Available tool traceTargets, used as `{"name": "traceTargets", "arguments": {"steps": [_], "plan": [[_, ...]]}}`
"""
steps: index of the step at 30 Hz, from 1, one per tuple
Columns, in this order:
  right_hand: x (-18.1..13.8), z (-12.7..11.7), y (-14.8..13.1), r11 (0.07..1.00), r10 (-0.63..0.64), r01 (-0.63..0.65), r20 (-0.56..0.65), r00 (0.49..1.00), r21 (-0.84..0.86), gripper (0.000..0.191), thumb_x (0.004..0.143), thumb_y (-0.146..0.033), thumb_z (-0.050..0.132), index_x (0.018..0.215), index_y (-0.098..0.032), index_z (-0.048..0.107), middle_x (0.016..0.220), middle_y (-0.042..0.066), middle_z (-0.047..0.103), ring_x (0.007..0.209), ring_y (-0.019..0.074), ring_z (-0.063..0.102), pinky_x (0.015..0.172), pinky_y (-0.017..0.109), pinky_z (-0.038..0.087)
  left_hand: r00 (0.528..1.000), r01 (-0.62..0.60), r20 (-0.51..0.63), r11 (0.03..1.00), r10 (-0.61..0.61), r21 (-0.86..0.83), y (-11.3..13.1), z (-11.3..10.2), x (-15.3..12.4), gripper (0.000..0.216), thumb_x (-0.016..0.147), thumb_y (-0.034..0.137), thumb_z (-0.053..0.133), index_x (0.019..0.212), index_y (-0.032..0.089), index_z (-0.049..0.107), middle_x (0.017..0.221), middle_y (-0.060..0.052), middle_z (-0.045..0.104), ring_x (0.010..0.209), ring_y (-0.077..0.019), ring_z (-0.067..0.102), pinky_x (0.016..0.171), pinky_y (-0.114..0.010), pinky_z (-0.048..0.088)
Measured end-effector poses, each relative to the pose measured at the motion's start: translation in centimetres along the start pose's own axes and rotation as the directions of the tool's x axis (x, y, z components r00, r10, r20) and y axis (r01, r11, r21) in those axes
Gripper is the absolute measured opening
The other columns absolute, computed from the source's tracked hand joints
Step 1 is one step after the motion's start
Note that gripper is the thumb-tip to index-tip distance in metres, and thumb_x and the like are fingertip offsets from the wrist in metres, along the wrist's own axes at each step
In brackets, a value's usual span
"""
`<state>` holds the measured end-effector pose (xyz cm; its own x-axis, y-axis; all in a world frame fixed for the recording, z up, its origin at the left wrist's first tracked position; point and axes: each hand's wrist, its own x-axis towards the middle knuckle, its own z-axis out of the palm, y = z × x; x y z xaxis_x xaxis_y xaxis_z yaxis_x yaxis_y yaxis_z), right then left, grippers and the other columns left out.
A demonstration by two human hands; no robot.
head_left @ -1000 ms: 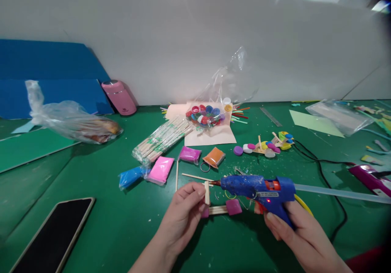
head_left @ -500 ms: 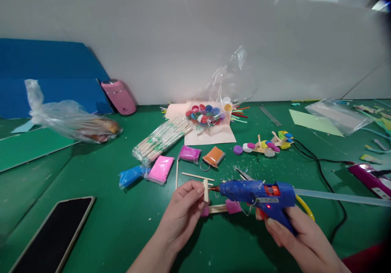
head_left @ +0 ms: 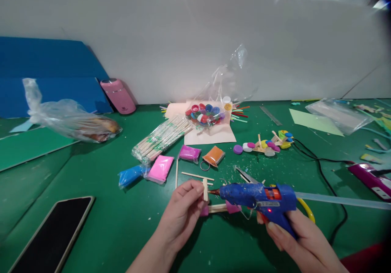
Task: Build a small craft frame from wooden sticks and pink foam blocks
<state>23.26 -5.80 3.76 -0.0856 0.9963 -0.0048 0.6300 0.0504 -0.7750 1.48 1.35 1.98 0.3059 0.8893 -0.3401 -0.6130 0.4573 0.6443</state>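
Pinched upright in my left hand (head_left: 183,208) is a short piece of wooden stick (head_left: 205,190). My right hand (head_left: 302,236) is wrapped round the handle of a blue hot glue gun (head_left: 253,195), whose red light is lit. Its nozzle points left and meets, or nearly meets, the side of the wooden piece. A long clear glue stick (head_left: 342,199) juts out of the gun's back. Beneath both hands lies a bundle of wooden sticks (head_left: 218,208) with pink pieces at its ends. Scissors (head_left: 246,175) lie partly hidden behind the gun.
Loose sticks (head_left: 197,176) and packets of orange clay (head_left: 214,156) and pink clay (head_left: 160,168) lie ahead. Bottle caps (head_left: 204,116) sit in a clear bag. Right stands a stick-and-cap model (head_left: 265,145), near a black cord (head_left: 324,179). A phone (head_left: 53,234) lies at left.
The glue gun has dropped slightly, so its nozzle meets the wooden piece lower down. My left hand keeps its pinch almost unmoved.
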Motion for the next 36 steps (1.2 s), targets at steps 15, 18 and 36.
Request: {"name": "traceTargets", "arguments": {"steps": [15,18,36], "plan": [[-0.6,-0.1,1.0,0.997,-0.011,0.014,0.047,0.999,-0.072,0.023,0.083,-0.038,0.044,0.094,-0.024,0.059,0.059,0.001,0.059,0.046,0.0141,0.053,0.038,0.019,0.045,1.0,-0.003,-0.023,1.0,0.003,0.023,-0.1,0.0,0.1,0.014,0.068,0.018,0.064,0.058,0.012,0.057,0.052,0.003,0.049,0.048,-0.0055,0.038,0.047,-0.016,0.032],[-0.6,-0.1,1.2,0.998,-0.01,0.012,0.03,1.0,-0.068,0.022,0.082,-0.038,0.045,0.091,-0.025,0.06,0.06,0.001,0.061,0.045,0.0145,0.054,0.038,0.019,0.045,1.0,0.0,-0.029,1.0,0.001,0.024,0.0,0.0,0.0,0.014,0.067,0.018,0.065,0.058,0.012,0.057,0.053,0.002,0.049,0.048,-0.0055,0.038,0.047,-0.016,0.033],[-0.3,-0.5,0.4,0.994,-0.058,0.059,0.014,0.998,-0.095,0.018,0.082,-0.035,0.045,0.086,-0.025,0.06,0.055,-0.001,0.059,0.043,0.0129,0.054,0.037,0.018,0.044,1.0,0.001,-0.003,1.0,-0.001,0.016,0.0,0.0,-0.1,0.014,0.07,0.016,0.062,0.059,0.013,0.056,0.051,0.003,0.048,0.048,-0.0061,0.038,0.048,-0.017,0.032]]}}
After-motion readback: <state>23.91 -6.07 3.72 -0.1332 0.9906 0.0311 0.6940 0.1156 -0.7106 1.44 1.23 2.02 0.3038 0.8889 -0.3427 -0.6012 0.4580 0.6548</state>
